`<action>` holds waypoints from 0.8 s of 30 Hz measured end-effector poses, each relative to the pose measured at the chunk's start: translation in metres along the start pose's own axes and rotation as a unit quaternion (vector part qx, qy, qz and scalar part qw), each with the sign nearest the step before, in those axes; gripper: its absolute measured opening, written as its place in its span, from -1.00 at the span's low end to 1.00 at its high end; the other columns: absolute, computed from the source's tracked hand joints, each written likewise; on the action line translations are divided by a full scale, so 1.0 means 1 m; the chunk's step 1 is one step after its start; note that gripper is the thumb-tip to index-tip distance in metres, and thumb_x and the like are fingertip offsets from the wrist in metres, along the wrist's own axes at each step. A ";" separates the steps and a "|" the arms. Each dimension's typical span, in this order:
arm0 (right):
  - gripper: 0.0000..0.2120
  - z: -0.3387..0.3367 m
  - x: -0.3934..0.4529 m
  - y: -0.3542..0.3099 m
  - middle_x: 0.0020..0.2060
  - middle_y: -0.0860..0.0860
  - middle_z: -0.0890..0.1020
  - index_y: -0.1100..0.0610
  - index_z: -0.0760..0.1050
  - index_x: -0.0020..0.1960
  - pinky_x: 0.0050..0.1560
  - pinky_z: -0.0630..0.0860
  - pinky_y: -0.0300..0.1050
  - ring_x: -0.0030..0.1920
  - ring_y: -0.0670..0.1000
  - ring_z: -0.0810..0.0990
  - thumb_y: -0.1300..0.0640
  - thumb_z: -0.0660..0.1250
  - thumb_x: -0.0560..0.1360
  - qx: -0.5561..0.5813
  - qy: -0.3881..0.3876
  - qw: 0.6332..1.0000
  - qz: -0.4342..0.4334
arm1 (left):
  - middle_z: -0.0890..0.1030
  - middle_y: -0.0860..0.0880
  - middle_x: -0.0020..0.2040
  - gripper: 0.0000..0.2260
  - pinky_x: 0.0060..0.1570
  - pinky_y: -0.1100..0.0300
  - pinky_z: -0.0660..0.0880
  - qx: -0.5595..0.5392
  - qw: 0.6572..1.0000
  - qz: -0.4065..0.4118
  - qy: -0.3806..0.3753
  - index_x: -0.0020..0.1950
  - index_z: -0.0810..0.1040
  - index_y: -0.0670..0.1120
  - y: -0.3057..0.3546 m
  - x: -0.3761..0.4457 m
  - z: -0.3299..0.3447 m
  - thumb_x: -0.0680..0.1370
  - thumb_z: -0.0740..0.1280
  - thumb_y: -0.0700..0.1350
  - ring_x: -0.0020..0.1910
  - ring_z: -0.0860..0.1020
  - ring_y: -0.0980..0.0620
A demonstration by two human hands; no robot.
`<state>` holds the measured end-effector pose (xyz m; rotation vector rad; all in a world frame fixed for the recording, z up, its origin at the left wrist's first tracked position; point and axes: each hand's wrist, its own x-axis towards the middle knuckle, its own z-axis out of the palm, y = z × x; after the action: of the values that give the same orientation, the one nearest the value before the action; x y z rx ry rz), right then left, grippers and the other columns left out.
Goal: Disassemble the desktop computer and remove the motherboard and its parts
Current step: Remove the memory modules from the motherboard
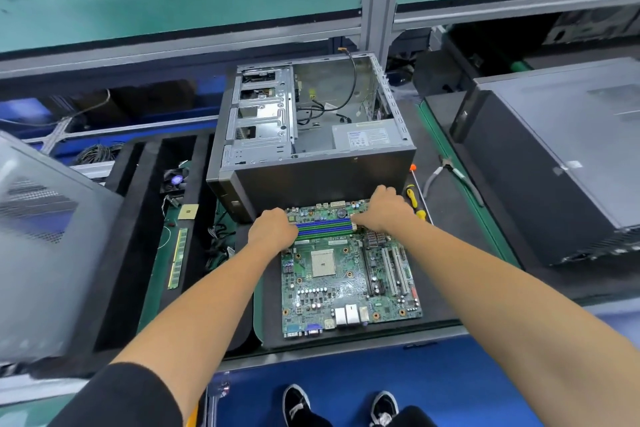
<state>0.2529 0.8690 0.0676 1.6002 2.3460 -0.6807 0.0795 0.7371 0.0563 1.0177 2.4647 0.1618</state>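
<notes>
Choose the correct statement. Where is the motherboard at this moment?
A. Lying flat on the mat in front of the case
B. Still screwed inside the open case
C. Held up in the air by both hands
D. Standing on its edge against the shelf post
A: the motherboard lies flat on the black mat, in front of the open case, with both hands at its memory slots.

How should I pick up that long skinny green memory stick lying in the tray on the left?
Probably pinch the memory stick by its two long edges near the middle, coming straight down from above. It lies flat and alone on the tray, its long edges run away from you, and its flat face carries the chips.
</notes>
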 end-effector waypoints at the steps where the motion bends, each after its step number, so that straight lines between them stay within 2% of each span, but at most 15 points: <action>1: -0.17 -0.001 0.002 0.002 0.36 0.20 0.31 0.24 0.15 0.44 0.25 0.42 0.10 0.35 0.24 0.36 -0.24 0.39 0.44 0.006 -0.005 1.000 0.020 | 0.41 -0.04 -0.38 -0.76 -0.51 0.24 0.28 0.003 1.000 -0.003 -0.003 -0.33 0.30 -0.11 0.001 -0.001 -0.001 0.52 0.26 -0.17 -0.45 0.39 0.01; 4: -0.07 -0.001 0.006 0.006 0.37 0.22 0.27 0.28 0.13 0.46 0.30 0.37 0.08 0.38 0.23 0.29 -0.35 0.34 0.41 -0.037 -0.027 0.997 0.058 | 0.42 -0.05 -0.38 -0.77 -0.52 0.23 0.27 -0.003 1.000 -0.008 0.007 -0.33 0.31 -0.13 0.003 -0.004 0.001 0.51 0.25 -0.21 -0.45 0.39 0.02; 8: -0.17 0.009 0.006 0.013 0.40 0.20 0.37 0.26 0.32 0.44 0.31 0.31 0.08 0.37 0.24 0.32 -0.41 0.10 0.51 -0.111 -0.073 0.991 0.023 | 0.43 -0.05 -0.33 -0.85 -0.48 0.20 0.29 -0.009 1.000 -0.010 0.008 -0.25 0.35 -0.16 0.005 -0.009 0.007 0.51 0.23 -0.24 -0.39 0.42 0.00; 13: -0.19 0.009 0.004 0.014 0.34 0.21 0.43 0.26 0.36 0.40 0.24 0.33 0.02 0.33 0.21 0.35 -0.39 0.21 0.48 -0.057 -0.075 0.995 0.036 | 0.50 -0.11 -0.28 -0.81 -0.41 0.15 0.35 -0.002 1.000 -0.007 0.015 -0.30 0.36 -0.17 0.009 -0.011 0.007 0.51 0.21 -0.30 -0.39 0.43 -0.01; 16: -0.19 0.005 0.001 0.015 0.36 0.19 0.42 0.27 0.35 0.42 0.32 0.35 0.02 0.35 0.21 0.39 -0.34 0.30 0.46 -0.009 -0.063 0.997 0.032 | 0.58 -0.18 -0.07 -0.91 -0.26 0.08 0.44 0.008 1.000 -0.015 0.020 -0.06 0.49 -0.24 0.009 -0.012 0.009 0.55 0.20 -0.26 -0.13 0.58 -0.14; 18: -0.18 0.004 -0.002 0.017 0.37 0.21 0.40 0.33 0.33 0.43 0.32 0.42 0.04 0.35 0.22 0.41 -0.27 0.38 0.44 0.049 -0.063 0.996 0.039 | 0.56 -0.21 0.09 -0.82 -0.11 0.02 0.49 0.017 0.999 -0.023 0.021 0.13 0.48 -0.26 0.009 -0.013 0.010 0.57 0.20 -0.24 0.04 0.57 -0.20; 21: -0.31 -0.002 -0.007 0.018 0.36 0.24 0.43 0.38 0.37 0.37 0.33 0.38 -0.02 0.34 0.18 0.43 -0.15 0.36 0.51 0.121 -0.068 0.990 0.024 | 0.54 -0.23 0.15 -0.80 -0.05 -0.02 0.49 0.018 0.999 -0.018 0.029 0.17 0.46 -0.28 0.008 -0.015 0.010 0.58 0.20 -0.24 0.09 0.55 -0.22; 22: -0.40 -0.005 -0.008 0.017 0.31 0.24 0.48 0.38 0.43 0.33 0.28 0.39 -0.06 0.27 0.15 0.49 -0.11 0.33 0.54 0.142 -0.068 0.987 0.020 | 0.55 -0.23 0.12 -0.83 -0.09 -0.01 0.48 0.011 0.999 -0.014 0.031 0.13 0.47 -0.28 0.008 -0.015 0.010 0.58 0.20 -0.26 0.06 0.55 -0.22; 24: -0.54 -0.010 -0.013 0.016 0.07 0.14 0.62 0.33 0.54 0.21 -0.05 0.42 -0.13 -0.07 0.06 0.58 -0.06 0.30 0.57 0.175 -0.062 0.982 0.010 | 0.57 -0.23 0.06 -0.89 -0.18 0.03 0.46 0.001 0.999 -0.006 0.032 0.04 0.49 -0.28 0.005 -0.016 0.008 0.57 0.21 -0.28 0.01 0.57 -0.21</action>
<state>0.2737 0.8686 0.0778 1.6550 2.2076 -1.2081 0.0957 0.7291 0.0563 1.0145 2.5288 0.1911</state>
